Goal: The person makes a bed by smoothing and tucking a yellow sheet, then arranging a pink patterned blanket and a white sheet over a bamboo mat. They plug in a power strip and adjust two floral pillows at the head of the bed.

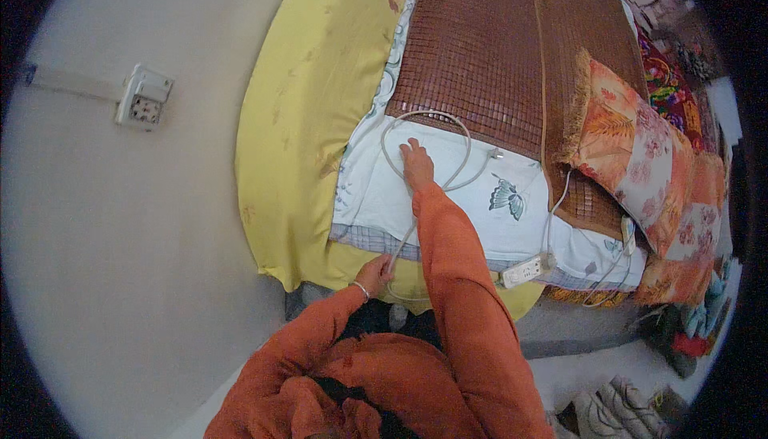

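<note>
A pale grey electric cable [469, 145] lies in a loop on the white cloth of the bed, its plug [496, 153] on the cloth to the right. Over the loop's left part reaches my right hand [417, 165], fingers stretched out and slightly apart, with no grip on the cable visible. Nearer my body, at the bed's front edge, my left hand [376, 276] is closed round the same cable. The cable rises from it and passes behind my right sleeve. A white power strip [523, 271] lies at the bed edge right of my arm.
Brown tile-like mats [472, 47] cover much of the bed, beside a yellow cloth [300, 111]. Fringed orange floral cushions [628, 139] lie at right. A white socket box [145, 98] is on the left wall. Crumpled fabric [620, 411] lies at lower right.
</note>
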Demonstrator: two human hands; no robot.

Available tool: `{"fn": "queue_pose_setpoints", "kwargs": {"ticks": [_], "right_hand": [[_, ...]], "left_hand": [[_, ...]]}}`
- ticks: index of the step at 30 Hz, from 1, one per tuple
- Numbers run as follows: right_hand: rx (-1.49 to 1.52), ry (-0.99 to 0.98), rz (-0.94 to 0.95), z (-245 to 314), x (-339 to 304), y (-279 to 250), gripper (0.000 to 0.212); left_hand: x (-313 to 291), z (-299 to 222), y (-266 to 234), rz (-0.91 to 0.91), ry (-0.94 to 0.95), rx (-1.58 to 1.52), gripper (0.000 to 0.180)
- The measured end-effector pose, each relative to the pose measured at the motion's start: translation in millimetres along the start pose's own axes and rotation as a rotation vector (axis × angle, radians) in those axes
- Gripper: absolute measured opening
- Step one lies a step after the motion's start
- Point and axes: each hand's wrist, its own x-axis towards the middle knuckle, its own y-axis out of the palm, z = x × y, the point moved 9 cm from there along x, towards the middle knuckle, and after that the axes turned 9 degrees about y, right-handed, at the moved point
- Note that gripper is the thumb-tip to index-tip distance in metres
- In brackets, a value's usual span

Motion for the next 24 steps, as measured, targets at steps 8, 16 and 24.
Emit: {"fn": "queue_pose_setpoints", "kwargs": {"ticks": [8, 16, 24], "right_hand": [[0.249, 0.253, 0.125, -30.0, 2.5, 18.2, 0.005], [0.291, 0.482, 0.024, -107.4, -247.5, -135.8, 0.014], [0.137, 0.541, 0.174, -145.4, -352.7, -136.3, 0.030]], "left_hand": [[-0.9, 18.9, -2.7, 0.168, -0.053, 0.052, 0.018], [9.7, 33.1, -1.1, 0.343, -0.115, 0.005, 0.015], [3.6, 0.6, 14.8, 0.470, 0.019, -0.119, 0.013]]}}
